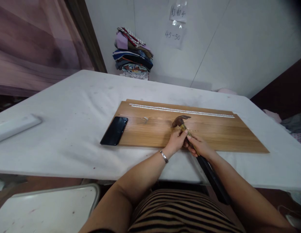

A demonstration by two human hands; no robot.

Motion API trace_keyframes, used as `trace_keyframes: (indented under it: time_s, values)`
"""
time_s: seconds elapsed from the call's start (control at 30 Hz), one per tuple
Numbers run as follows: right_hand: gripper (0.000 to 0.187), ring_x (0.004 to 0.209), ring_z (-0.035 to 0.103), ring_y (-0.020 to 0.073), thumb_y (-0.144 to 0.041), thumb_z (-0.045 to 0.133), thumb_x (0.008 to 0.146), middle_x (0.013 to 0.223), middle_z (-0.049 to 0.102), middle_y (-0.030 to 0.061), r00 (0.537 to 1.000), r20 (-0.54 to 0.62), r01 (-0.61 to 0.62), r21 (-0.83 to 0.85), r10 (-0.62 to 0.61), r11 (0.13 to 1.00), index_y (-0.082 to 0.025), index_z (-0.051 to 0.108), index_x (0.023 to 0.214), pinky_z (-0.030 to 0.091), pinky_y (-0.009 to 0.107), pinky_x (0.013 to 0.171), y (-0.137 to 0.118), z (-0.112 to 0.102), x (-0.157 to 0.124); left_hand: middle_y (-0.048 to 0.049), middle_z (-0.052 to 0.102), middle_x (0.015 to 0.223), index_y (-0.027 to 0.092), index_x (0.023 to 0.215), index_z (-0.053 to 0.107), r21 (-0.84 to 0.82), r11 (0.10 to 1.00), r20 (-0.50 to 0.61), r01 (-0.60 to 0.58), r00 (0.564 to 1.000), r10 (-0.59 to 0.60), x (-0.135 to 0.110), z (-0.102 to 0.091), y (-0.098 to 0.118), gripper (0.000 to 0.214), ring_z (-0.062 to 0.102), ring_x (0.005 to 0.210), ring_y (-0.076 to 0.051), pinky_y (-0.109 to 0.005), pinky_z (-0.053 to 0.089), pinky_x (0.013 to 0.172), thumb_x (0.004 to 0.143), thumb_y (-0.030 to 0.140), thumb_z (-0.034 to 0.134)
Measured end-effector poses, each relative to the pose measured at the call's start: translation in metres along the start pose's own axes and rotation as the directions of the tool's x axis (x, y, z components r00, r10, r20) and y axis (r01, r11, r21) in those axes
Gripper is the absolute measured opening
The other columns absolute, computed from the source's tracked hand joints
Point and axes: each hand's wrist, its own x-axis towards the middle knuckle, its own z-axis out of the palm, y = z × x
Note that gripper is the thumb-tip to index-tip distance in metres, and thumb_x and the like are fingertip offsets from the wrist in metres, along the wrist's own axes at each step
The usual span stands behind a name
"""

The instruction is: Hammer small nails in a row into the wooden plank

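A long wooden board [220, 136] lies on the white table [67, 136]. My right hand [201, 147] is closed round the handle of a claw hammer [180, 121], whose rusty head rests on the board. My left hand [176, 141] sits beside it with fingers pinched together near the hammer's neck; what it holds is too small to make out. A row of small dark nail dots [194, 131] runs just right of the hammer head. A few loose nails [144, 120] lie on the board's left part.
A black phone [114, 130] lies at the board's left end. A metal strip [181, 110] runs along the board's far edge. Folded clothes [133, 53] are stacked against the wall. A white bar [15, 127] lies far left; a white chair seat [48, 207] is below.
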Motion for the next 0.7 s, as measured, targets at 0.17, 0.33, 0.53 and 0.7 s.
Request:
trace_keyframes:
  time_s: [0.17, 0.33, 0.53, 0.7]
  values:
    - [0.037, 0.032, 0.036, 0.0031, -0.056, 0.056, 0.079, 0.064, 0.052, -0.0060, 1.000, -0.008, -0.006, -0.003, 0.006, 1.000, -0.021, 0.046, 0.084, 0.031, 0.016, 0.024, -0.0006, 0.0001, -0.0005, 0.0036, 0.051, 0.044, 0.017, 0.073, 0.050, -0.016, 1.000, -0.006, 0.018, 1.000, -0.018, -0.0009, 0.0004, 0.0014, 0.040, 0.048, 0.038, -0.009, -0.019, 0.039, 0.042, 0.082, 0.057, 0.052]
    - [0.037, 0.031, 0.035, 0.0031, -0.057, 0.055, 0.079, 0.063, 0.052, -0.0056, 1.000, -0.004, -0.018, -0.007, 0.018, 1.000, -0.021, 0.046, 0.083, 0.030, 0.016, 0.024, -0.0020, 0.0001, -0.0006, 0.0032, 0.051, 0.044, 0.017, 0.074, 0.050, -0.018, 1.000, 0.002, 0.003, 1.000, -0.003, 0.0003, -0.0002, -0.0015, 0.042, 0.049, 0.038, -0.009, -0.019, 0.040, 0.043, 0.081, 0.059, 0.052]
    - [0.037, 0.033, 0.036, 0.0030, -0.057, 0.056, 0.079, 0.065, 0.052, -0.0056, 1.000, 0.003, -0.026, 0.001, 0.026, 1.000, -0.021, 0.047, 0.082, 0.031, 0.016, 0.025, -0.0014, -0.0007, 0.0002, 0.0037, 0.051, 0.044, 0.017, 0.073, 0.050, -0.025, 1.000, 0.005, 0.000, 1.000, 0.000, 0.0002, 0.0004, -0.0013, 0.043, 0.048, 0.038, -0.008, -0.019, 0.040, 0.043, 0.081, 0.059, 0.052]
    - [0.037, 0.033, 0.036, 0.0030, -0.057, 0.055, 0.079, 0.066, 0.052, -0.0062, 1.000, -0.004, -0.017, 0.002, 0.017, 1.000, -0.021, 0.047, 0.086, 0.031, 0.016, 0.025, 0.0005, -0.0006, -0.0006, 0.0041, 0.050, 0.044, 0.018, 0.074, 0.050, -0.022, 1.000, 0.002, -0.010, 1.000, 0.010, 0.0004, 0.0009, -0.0016, 0.043, 0.048, 0.038, -0.008, -0.019, 0.039, 0.042, 0.080, 0.060, 0.052]
